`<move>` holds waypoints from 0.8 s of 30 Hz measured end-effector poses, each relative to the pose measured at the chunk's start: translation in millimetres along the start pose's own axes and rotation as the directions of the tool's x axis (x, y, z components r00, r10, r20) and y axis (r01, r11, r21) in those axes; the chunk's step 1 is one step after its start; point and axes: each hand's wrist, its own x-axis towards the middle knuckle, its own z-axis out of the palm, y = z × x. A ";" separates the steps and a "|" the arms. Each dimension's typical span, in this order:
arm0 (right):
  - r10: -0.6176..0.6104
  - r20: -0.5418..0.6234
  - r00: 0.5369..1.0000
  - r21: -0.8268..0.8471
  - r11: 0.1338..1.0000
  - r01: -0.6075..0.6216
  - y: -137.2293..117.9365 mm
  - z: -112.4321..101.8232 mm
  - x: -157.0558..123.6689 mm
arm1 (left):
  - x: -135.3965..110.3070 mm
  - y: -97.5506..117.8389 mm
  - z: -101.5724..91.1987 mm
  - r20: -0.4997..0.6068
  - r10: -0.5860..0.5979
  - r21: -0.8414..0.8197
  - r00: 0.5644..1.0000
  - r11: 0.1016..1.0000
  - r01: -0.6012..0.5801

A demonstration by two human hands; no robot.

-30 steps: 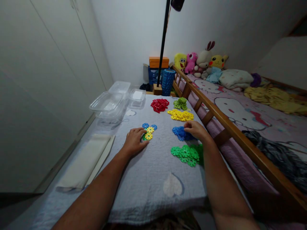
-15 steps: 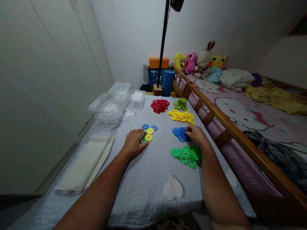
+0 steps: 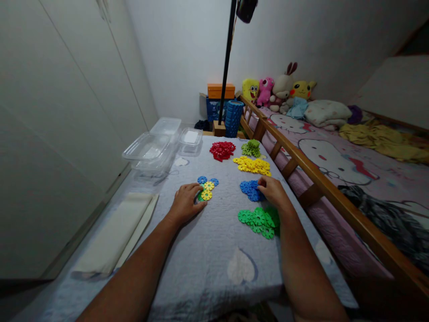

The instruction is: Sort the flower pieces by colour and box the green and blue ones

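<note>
My left hand rests on the cloth, thumb and fingers curled round the left edge of a small group of joined plastic snowflake discs. Yellow, blue and green discs show in that group; its left part is hidden by my fingers. Over at the pile of blue snowflake discs, my right hand has its thumb and forefinger pinched at the pile's right edge, on what looks like a blue disc. Nearer to me lies a pile of green snowflake discs, partly behind my right wrist.
Yellow discs, light green pieces and red pieces lie in piles farther back. Clear plastic containers stand at the back left, folded cream cloth in front. A wooden bed rail runs along the right side.
The view has tipped slightly, so everything sits a little lower. Both hands keep nearly the same places, the left at the joined discs and the right at the blue pile.
</note>
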 end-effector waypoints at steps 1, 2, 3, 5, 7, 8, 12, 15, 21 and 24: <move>-0.010 0.030 1.000 0.004 1.000 0.010 -1.3 -1.6 -1.1 | -0.1 -0.2 0.2 -0.002 0.002 -0.003 1.000 1.000 -0.002; -0.025 0.075 0.997 0.008 1.000 0.024 -2.7 -3.1 -2.3 | -0.1 -0.6 0.4 -0.004 0.004 -0.006 1.000 1.000 -0.004; -0.042 0.130 0.991 0.012 0.999 0.041 -4.2 -4.6 -3.7 | -0.2 -0.9 0.7 -0.007 0.005 -0.006 1.000 1.000 -0.005; -0.069 0.240 0.968 0.004 0.998 0.070 -7.4 -6.9 -6.4 | -0.5 -1.5 1.4 -0.013 0.007 -0.004 1.000 1.000 -0.007; -0.081 0.315 0.945 -0.023 0.995 0.093 -10.8 -7.8 -8.1 | -0.7 -1.8 1.8 -0.015 0.007 0.002 1.000 1.000 -0.007; -0.083 0.335 0.938 -0.041 0.994 0.103 -12.4 -7.8 -8.5 | -0.8 -1.9 1.8 -0.015 0.008 0.003 1.000 1.000 -0.008; -0.093 0.373 0.923 -0.117 0.982 0.146 -17.5 -6.9 -7.5 | -0.7 -2.2 1.5 -0.015 0.010 0.003 1.000 1.000 -0.010; -0.110 0.377 0.920 -0.162 0.970 0.182 -19.5 -6.0 -6.3 | -0.5 -2.6 1.7 -0.009 0.009 0.003 1.000 1.000 -0.009; -0.132 0.365 0.922 -0.190 0.959 0.213 -18.7 -2.5 -5.1 | -0.6 -2.1 2.6 -0.009 0.002 0.002 1.000 1.000 -0.002; -0.134 0.365 0.921 -0.191 0.958 0.215 -17.0 -2.6 -4.5 | -0.9 -1.2 2.0 -0.005 -0.003 -0.005 1.000 1.000 0.003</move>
